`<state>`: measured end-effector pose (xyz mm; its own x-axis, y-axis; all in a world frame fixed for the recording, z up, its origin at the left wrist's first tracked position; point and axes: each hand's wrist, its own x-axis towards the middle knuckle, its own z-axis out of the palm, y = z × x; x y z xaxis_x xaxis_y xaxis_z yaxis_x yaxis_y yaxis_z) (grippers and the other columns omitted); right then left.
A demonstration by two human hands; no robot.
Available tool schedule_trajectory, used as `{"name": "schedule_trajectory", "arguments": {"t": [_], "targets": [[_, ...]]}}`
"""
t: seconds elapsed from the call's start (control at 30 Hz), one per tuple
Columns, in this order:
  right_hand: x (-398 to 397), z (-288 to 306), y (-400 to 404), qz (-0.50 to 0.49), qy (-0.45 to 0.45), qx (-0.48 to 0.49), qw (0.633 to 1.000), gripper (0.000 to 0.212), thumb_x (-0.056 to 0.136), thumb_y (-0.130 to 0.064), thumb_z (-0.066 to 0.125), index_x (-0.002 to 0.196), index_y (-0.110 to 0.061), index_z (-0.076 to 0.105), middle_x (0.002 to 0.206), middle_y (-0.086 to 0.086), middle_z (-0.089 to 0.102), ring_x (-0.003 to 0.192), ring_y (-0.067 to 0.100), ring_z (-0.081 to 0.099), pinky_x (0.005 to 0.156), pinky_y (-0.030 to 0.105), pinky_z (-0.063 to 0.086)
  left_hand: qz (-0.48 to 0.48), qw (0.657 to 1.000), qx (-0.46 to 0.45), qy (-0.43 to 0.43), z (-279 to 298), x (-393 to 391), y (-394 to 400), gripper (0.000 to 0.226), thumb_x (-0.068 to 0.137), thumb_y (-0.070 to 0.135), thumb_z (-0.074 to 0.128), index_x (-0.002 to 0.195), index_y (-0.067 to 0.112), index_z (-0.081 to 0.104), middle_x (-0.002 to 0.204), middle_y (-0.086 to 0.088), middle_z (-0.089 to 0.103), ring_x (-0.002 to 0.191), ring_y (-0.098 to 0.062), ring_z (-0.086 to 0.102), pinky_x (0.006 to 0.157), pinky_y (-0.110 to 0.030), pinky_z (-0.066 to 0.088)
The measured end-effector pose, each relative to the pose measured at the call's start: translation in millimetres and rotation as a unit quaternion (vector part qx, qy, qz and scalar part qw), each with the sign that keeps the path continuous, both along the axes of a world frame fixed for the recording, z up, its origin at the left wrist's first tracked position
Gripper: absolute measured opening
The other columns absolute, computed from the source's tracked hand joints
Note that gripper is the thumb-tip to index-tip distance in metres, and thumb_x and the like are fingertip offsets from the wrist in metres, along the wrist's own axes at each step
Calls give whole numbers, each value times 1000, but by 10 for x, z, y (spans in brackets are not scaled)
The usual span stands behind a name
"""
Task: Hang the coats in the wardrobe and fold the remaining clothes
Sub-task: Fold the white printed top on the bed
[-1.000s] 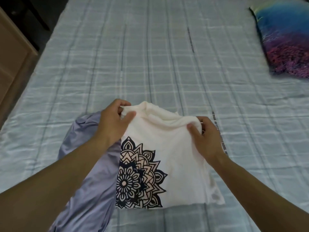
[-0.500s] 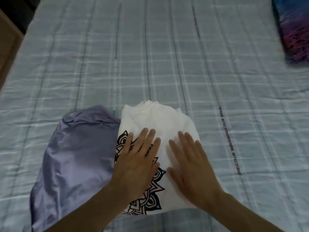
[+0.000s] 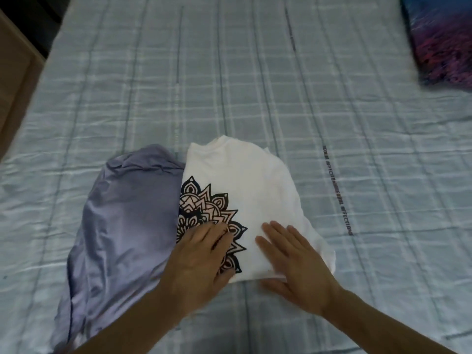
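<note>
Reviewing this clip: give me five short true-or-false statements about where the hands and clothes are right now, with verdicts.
1. Both hands lie flat on the white T-shirt. True: the left hand and the right hand rest on its near part with fingers straight.
2. The purple garment lies to the right of the T-shirt. False: it lies to its left.
3. The T-shirt is folded, mandala print up. True.
4. The right hand covers the print. False: the left hand does.
5. The pillow sits on the T-shirt. False: it lies apart, at the bed's far right.

A folded white shirt (image 3: 255, 185) with a black mandala print lies flat, touching a rumpled lilac garment (image 3: 122, 221) at its left.
</note>
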<state>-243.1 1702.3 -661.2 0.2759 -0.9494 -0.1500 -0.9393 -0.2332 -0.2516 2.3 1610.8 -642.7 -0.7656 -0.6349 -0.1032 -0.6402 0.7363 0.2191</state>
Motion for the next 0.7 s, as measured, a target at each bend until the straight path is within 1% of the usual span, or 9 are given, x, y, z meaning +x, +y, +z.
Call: {"name": "schedule_trajectory", "arguments": {"t": [0.07,0.1,0.17,0.23,0.33,0.4,0.47,0.6,0.7], "targets": [[-36,-11,189,-18,23,6,1000,84,87,-67,55,153,-19,35,162,8,25,150,27,24,120,48,23,-9,999,23,-37,18,83,179,76,66,60,73,128,16,64,134,-7,60,115,-28,60,97,-40,49],[-55,-7,228,-36,30,4,999,85,85,-61,63,154,-20,34,162,6,25,149,26,26,119,47,25,-8,998,33,-51,13,98,219,82,59,58,78,128,17,64,135,-7,60,113,-28,62,95,-40,52],[-73,15,198,-66,29,-5,997,86,78,-44,77,151,-18,39,159,7,33,146,27,32,115,48,33,-3,998,30,-47,-28,91,227,82,52,42,86,126,15,66,134,-7,62,110,-28,64,90,-41,55],[-64,33,95,-74,39,-14,996,87,70,-30,85,146,-12,47,153,11,43,142,30,40,113,51,37,11,999,14,-39,-60,57,167,82,41,17,89,120,13,68,127,-7,66,102,-29,67,84,-39,57],[8,34,14,-86,55,-34,994,80,65,-5,84,139,-5,54,145,16,52,135,35,48,110,52,39,18,999,8,-40,-72,32,118,83,30,-8,80,109,11,67,118,-6,68,93,-29,66,76,-36,56],[64,35,24,-102,49,-57,992,74,65,7,79,136,-2,57,141,19,56,132,38,51,107,53,42,23,999,11,-26,-60,35,109,74,34,-13,75,104,11,69,116,-6,68,91,-29,65,72,-37,55],[95,46,41,-111,36,-74,990,67,69,11,75,133,-1,59,138,20,57,130,39,53,105,54,45,41,999,13,-5,-23,17,99,63,43,-16,73,101,10,68,110,-5,68,91,-29,63,70,-38,55],[55,161,86,-123,5,-48,991,66,72,11,70,135,-6,59,140,13,58,133,33,51,109,47,43,50,998,6,23,155,7,205,53,60,-17,66,106,9,65,103,-5,66,97,-29,57,70,-39,51],[-21,374,228,-111,2,-31,993,66,76,2,70,139,-14,55,144,5,55,136,25,48,110,36,38,52,997,10,52,423,37,452,45,68,-13,66,108,8,65,103,-5,66,97,-29,56,73,-40,51]]}}
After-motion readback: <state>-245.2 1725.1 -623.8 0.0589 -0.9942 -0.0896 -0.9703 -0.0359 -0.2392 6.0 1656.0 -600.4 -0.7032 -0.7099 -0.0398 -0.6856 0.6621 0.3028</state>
